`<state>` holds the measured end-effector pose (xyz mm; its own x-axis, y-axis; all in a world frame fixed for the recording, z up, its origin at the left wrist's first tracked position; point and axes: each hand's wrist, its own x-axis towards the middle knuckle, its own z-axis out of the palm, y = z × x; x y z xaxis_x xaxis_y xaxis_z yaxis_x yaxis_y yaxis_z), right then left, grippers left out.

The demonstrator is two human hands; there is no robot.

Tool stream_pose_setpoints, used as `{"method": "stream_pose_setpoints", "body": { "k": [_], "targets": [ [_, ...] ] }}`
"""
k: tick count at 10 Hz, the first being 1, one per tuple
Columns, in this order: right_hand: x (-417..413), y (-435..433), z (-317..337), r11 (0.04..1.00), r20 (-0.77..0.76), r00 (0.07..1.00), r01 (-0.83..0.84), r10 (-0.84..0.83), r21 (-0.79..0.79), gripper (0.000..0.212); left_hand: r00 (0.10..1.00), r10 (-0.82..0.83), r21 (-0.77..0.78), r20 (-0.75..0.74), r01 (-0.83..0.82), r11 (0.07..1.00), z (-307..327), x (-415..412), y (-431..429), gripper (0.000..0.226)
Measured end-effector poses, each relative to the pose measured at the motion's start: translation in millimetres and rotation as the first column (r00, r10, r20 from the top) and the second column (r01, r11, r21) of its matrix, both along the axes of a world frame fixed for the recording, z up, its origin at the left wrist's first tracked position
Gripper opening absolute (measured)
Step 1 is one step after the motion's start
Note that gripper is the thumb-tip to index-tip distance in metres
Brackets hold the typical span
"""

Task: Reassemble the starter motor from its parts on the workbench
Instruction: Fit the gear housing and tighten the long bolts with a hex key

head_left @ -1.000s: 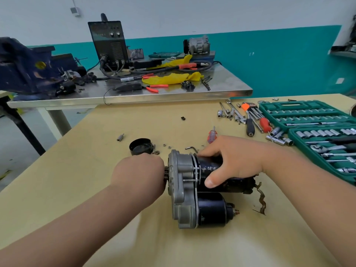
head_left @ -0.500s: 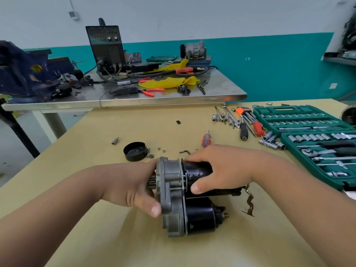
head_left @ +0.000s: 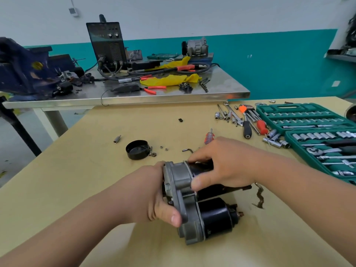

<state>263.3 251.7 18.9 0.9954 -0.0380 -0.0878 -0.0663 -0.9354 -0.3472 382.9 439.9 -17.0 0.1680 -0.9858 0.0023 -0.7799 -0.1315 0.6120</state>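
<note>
Two hands share the starter motor (head_left: 185, 182), which lies on its side on the desk (head_left: 77, 180), between the forearms. The left hand (head_left: 146, 195) wraps the grey nose housing from its end, thumb hooked over the rim, likely to brace it. The right hand (head_left: 225, 164) curls over the black motor body with fingers at the seam, seemingly to press the two sections square together. The black end cap (head_left: 137, 149) sits apart behind the motor with loose nuts (head_left: 163, 148) just beside it, within reach, so I judge the rear end is not yet closed. The socket set (head_left: 308, 120) lies open on the right, handy for fastening.
</note>
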Motion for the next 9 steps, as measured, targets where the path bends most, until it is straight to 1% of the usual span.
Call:
{"method": "stream_pose_setpoints", "body": {
  "k": [1,2,3,4,5,6,7,8,9],
  "targets": [
    [0,2,-5,0.989,0.186,0.975,0.101,-0.119,0.107,0.083,0.982,-0.074,-0.087,-0.175,0.060,0.994,5,-14,-4,0.077],
    [-1,4,-12,0.987,0.287,0.944,0.146,-0.161,0.073,0.095,0.978,-0.070,-0.122,-0.197,0.047,0.991,8,-22,-8,0.043],
    [-4,7,-13,0.988,0.300,0.941,0.151,-0.157,0.043,0.093,0.991,0.022,-0.078,-0.134,-0.032,0.996,5,-23,-7,0.029],
    [-4,10,-11,0.993,0.240,0.966,0.110,-0.098,-0.037,0.088,0.988,0.103,-0.032,-0.113,-0.108,0.994,5,-25,-6,0.041],
    [-5,10,-15,0.991,0.167,0.985,0.069,-0.049,-0.115,0.096,0.991,0.125,-0.002,-0.044,-0.125,0.992,7,-33,-6,0.045],
    [-10,12,-17,0.995,0.135,0.991,0.009,0.005,-0.097,0.094,0.986,0.168,0.045,0.012,-0.168,0.985,14,-39,-6,0.046],
    [-14,10,-18,0.995,0.117,0.993,-0.006,0.018,-0.100,0.093,0.984,0.171,0.133,0.041,-0.175,0.976,22,-42,-9,0.059],
    [-18,10,-23,0.999,0.111,0.994,0.020,-0.016,-0.036,0.080,0.979,0.143,0.242,0.145,-0.175,0.954,35,-42,-15,0.067],
    [-20,8,-28,0.998,0.119,0.991,0.050,-0.054,0.041,0.079,0.950,0.129,0.286,0.284,-0.212,0.935,41,-41,-24,0.052]
  ]
}}
